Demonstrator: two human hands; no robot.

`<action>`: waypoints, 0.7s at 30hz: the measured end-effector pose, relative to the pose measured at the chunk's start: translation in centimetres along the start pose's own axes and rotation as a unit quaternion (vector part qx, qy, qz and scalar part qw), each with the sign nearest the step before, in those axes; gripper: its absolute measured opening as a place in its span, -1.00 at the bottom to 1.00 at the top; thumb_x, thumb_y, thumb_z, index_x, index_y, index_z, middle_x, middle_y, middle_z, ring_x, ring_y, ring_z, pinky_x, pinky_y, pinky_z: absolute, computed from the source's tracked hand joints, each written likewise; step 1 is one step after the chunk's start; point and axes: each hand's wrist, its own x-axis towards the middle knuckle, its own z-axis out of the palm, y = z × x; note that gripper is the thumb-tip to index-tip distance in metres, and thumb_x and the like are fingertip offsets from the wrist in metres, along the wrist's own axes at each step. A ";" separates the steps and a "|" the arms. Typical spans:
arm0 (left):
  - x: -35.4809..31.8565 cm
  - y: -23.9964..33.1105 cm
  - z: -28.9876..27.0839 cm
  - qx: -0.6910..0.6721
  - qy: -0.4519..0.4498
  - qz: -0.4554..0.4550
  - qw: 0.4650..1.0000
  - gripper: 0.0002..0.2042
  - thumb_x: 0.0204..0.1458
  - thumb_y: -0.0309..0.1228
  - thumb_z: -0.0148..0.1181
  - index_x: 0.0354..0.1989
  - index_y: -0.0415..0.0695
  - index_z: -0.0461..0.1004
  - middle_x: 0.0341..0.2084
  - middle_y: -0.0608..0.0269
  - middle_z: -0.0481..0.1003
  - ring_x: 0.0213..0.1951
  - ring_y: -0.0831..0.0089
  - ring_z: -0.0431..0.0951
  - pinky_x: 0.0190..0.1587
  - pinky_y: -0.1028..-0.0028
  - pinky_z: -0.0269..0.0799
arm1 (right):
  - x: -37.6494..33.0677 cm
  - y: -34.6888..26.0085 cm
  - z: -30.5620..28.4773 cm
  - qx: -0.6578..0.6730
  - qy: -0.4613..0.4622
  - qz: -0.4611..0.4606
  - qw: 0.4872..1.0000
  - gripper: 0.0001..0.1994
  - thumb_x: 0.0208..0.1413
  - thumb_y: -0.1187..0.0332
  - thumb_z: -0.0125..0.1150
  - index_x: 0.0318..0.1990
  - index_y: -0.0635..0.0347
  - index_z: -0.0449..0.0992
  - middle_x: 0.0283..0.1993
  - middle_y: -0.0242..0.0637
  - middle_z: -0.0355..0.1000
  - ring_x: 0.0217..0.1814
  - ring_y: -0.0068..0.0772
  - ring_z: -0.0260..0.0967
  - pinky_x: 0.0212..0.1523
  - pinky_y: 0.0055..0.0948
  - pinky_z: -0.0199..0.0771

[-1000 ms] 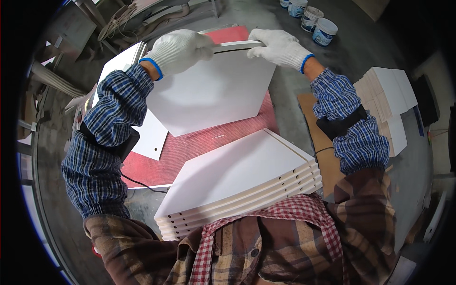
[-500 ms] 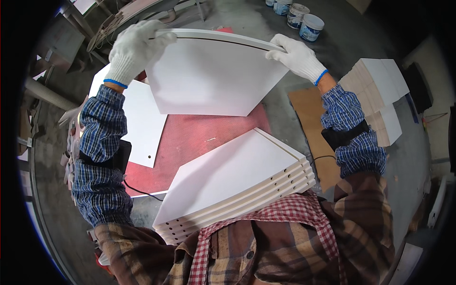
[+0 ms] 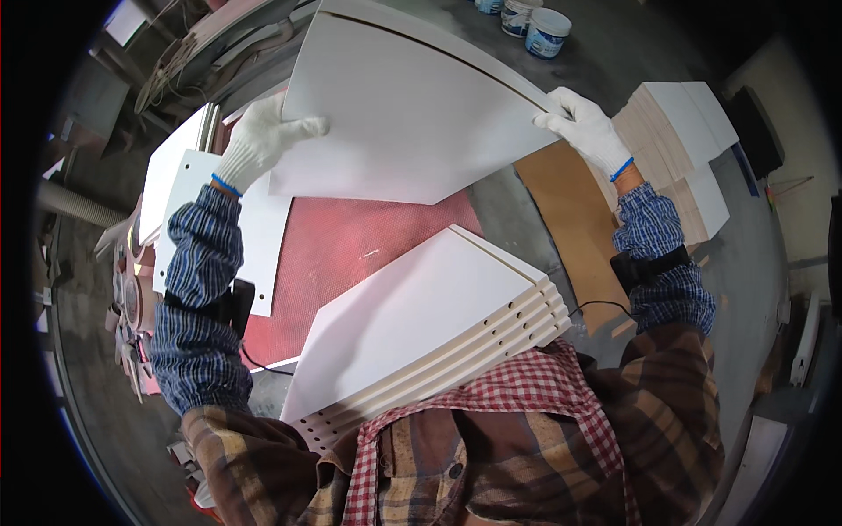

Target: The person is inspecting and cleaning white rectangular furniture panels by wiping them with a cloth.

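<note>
White panel [image 3: 403,105], tilted, held up over red mat [image 3: 342,250], beyond the stack [image 3: 421,311]. Left hand [image 3: 266,142] clasps its left edge, thumb on near face, other fingers hidden behind; right hand [image 3: 582,128] grasps the right corner.

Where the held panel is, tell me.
Head view, upper centre: the panel is held between left hand and right hand, partly hiding the red mat.
</note>
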 end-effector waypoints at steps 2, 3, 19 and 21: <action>-1.7 4.1 1.4 0.060 0.017 0.010 0.998 -0.45 0.07 -0.01 0.44 0.05 -0.22 0.56 -0.29 0.18 0.67 -0.19 0.39 0.68 -0.01 0.43 0.55 | -0.4 2.1 -0.5 -0.018 0.014 0.003 1.000 -0.66 0.14 0.11 0.36 -0.05 0.11 0.57 -0.23 -0.33 0.53 -0.15 -0.40 0.43 -0.01 -0.40 0.43; -2.7 5.4 1.8 0.072 0.029 0.028 0.997 -0.48 0.08 -0.02 0.42 0.02 -0.22 0.58 -0.30 0.17 0.67 -0.20 0.39 0.67 -0.04 0.41 0.55 | -0.6 2.9 -0.3 -0.016 0.020 0.009 1.000 -0.66 0.14 0.11 0.36 -0.05 0.11 0.57 -0.23 -0.33 0.53 -0.15 -0.40 0.43 -0.01 -0.40 0.43; -15.1 12.3 5.2 0.326 0.005 0.091 0.941 -0.77 0.06 -0.24 0.40 -0.29 -0.14 0.60 -0.54 0.12 0.56 -0.49 0.14 0.63 -0.43 0.27 0.53 | -4.9 0.7 11.7 0.016 -0.231 -0.035 0.972 -0.60 0.18 0.02 0.19 0.10 -0.11 0.63 0.03 -0.21 0.62 0.11 -0.12 0.54 0.14 -0.25 0.45; -15.5 12.8 5.7 0.360 -0.030 0.136 0.922 -0.77 0.06 -0.24 0.38 -0.34 -0.15 0.57 -0.55 0.14 0.53 -0.53 0.19 0.62 -0.46 0.29 0.54 | -4.9 2.1 13.1 -0.009 -0.248 -0.044 0.968 -0.61 0.18 0.03 0.18 0.09 -0.11 0.64 0.01 -0.20 0.62 0.11 -0.10 0.54 0.15 -0.23 0.45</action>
